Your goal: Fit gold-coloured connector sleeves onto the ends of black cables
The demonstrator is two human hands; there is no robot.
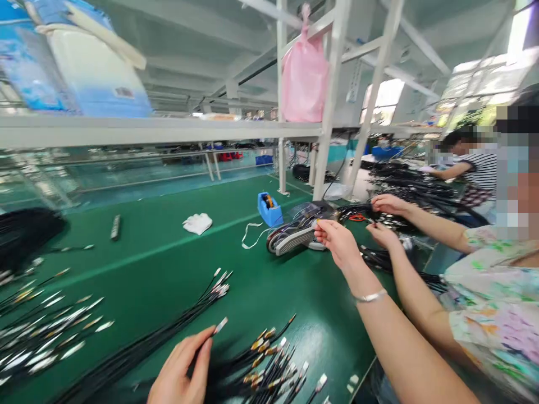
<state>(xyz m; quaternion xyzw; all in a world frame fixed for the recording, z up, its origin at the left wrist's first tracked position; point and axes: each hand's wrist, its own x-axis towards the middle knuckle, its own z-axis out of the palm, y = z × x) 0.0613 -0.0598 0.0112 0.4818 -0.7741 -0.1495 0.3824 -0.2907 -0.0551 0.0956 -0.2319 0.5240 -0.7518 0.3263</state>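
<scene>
My left hand (185,365) is closed in a pinch on a black cable near its white connector (221,324), at the lower middle of the view. Just right of it lies a bundle of black cables (269,367) with white connectors and yellowish-brown bands at their ends. Another black cable bundle (168,322) stretches behind it. My right hand (340,242), with a silver bracelet on the wrist, is raised with its fingertips pinched together. A tiny yellowish bit shows at those fingertips, too small to name. Directly behind them sits a grey ribbed object (295,238).
On the green table (168,269) stand a blue tape dispenser (269,209) and a crumpled white cloth (197,223). More cables (50,331) lie left. A co-worker's hands (385,219) handle cables at right. A shelf (168,132) with a pink bag (305,78) crosses above.
</scene>
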